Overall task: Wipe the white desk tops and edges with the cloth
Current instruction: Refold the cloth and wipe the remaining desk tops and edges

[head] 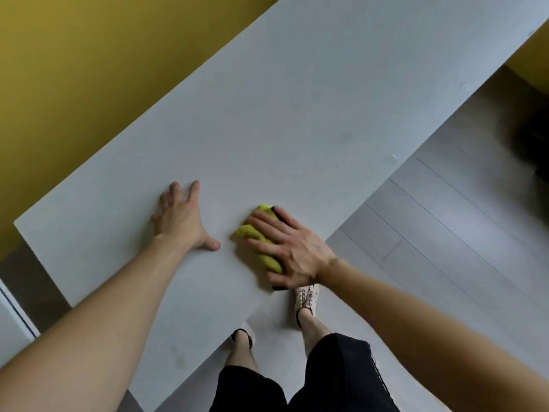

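On the white desk top [297, 114], near its front edge: yellow-green cloth [252, 233], bunched, lying on the surface. Right hand [292, 251] is palm-down on top of it, fingers [264, 225] straight and slightly spread. They press the cloth to the desk and do not curl round it. Dark strip shows past the top fingertip, another under the heel of the hand; cannot tell if it is part of the cloth. Left hand [178, 218] lies flat on bare desk near the cloth on its left, apart from it. Its fingers are spread, thumb stuck out toward the cloth, palm down. Desk runs diagonally, far long edge against a yellow wall [74, 69]. Below the near edge: grey plank floor [430, 233], 2 legs in black shorts [341, 376], 2 light shoes [307, 298], the left 1 partly hidden under the desk edge. Dark blurred object [531, 138] on the floor at far right, cannot tell what.
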A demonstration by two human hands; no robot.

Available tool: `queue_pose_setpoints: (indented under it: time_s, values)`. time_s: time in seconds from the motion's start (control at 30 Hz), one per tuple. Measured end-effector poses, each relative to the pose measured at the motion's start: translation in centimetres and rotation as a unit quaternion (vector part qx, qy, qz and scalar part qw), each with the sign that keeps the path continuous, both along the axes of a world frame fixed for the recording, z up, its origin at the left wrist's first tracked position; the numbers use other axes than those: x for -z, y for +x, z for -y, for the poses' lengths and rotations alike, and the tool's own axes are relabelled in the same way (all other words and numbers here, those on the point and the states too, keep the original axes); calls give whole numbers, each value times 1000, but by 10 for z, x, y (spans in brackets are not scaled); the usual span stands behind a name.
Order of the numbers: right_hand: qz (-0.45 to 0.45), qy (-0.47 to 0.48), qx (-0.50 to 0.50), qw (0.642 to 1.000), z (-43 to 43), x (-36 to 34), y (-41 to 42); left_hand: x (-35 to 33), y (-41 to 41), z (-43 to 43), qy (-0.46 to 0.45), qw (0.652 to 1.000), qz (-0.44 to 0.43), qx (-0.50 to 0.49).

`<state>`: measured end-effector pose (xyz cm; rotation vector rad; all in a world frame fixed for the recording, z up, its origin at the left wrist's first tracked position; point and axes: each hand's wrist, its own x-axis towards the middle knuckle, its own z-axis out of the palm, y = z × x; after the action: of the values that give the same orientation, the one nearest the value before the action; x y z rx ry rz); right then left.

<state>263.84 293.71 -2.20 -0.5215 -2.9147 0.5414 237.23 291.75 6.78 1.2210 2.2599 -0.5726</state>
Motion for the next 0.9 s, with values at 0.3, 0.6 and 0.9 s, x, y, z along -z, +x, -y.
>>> queue_pose_setpoints:
  time_s: [0.3,0.6,0.9]
  values:
    - [32,30,330,943,-160,-6,48,5,-3,5,4,1000,-11,-1]
    - [-4,-8,-167,986,-44,-4,-34,-1,-2,6,23,1000,-8,5]
    - [42,31,171,984,-225,-3,-85,-1,-4,8,37,999,-6,3]
